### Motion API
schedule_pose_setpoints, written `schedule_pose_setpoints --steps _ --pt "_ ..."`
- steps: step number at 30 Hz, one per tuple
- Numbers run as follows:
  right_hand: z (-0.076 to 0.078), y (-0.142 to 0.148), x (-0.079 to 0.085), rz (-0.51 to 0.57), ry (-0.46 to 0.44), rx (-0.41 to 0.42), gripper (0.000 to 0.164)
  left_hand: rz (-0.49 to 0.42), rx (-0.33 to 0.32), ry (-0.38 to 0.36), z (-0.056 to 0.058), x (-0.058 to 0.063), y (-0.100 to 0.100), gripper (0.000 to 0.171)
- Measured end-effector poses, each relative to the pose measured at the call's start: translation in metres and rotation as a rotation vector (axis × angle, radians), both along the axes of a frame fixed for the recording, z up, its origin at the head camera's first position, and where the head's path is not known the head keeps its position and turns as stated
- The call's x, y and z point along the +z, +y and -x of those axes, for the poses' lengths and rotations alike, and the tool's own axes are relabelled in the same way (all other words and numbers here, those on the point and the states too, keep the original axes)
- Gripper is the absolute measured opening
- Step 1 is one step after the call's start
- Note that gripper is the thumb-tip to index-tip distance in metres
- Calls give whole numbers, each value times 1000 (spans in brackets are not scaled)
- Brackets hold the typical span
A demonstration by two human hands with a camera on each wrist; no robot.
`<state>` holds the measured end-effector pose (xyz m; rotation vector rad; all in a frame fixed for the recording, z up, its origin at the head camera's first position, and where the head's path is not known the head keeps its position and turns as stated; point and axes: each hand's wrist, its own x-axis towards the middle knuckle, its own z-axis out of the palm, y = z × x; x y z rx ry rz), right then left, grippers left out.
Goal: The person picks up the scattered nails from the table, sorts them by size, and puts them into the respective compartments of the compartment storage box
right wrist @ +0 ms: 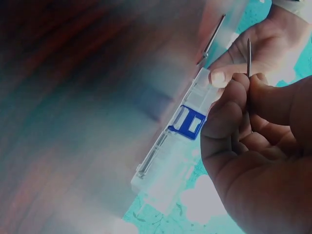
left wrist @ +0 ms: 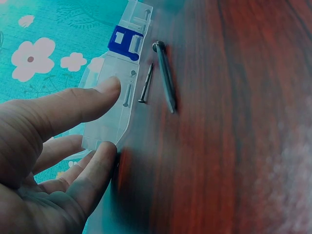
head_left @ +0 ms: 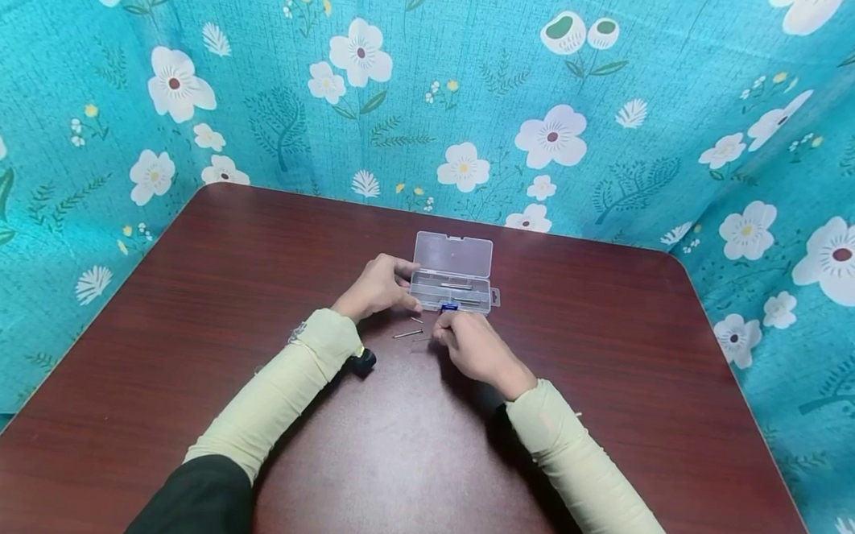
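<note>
A clear plastic box [head_left: 453, 255] with a blue latch [right wrist: 190, 123] lies with its lid raised, and several nails [head_left: 455, 286] lie inside. My left hand [head_left: 381, 287] grips the box's left end, thumb near the front corner and fingers round the side. Just in front of the box, my right hand [head_left: 476, 346] pinches a nail [right wrist: 249, 56] between thumb and fingertips, its pointed end sticking out. On the table before the box lie a larger nail [left wrist: 166, 78] and a smaller nail [left wrist: 146, 84].
The box stands on a dark red-brown wooden table [head_left: 403, 459]. A blue floral curtain [head_left: 436, 98] hangs behind and at the sides of it. A small black item [head_left: 363, 362] shows at the left wrist.
</note>
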<state>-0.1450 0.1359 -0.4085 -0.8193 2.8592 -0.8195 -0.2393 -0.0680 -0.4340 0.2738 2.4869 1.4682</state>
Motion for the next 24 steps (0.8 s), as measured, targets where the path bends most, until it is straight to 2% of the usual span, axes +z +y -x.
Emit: schedule_pose_setpoints --steps 5,17,24 --pt "5 4 -1 17 -6 -69 15 -2 -4 5 0 0 0 78" --pt "20 12 1 28 -3 -145 23 -5 -1 -4 -2 0 1 78" --pt "29 18 0 24 15 -228 25 5 6 -5 -1 0 1 78"
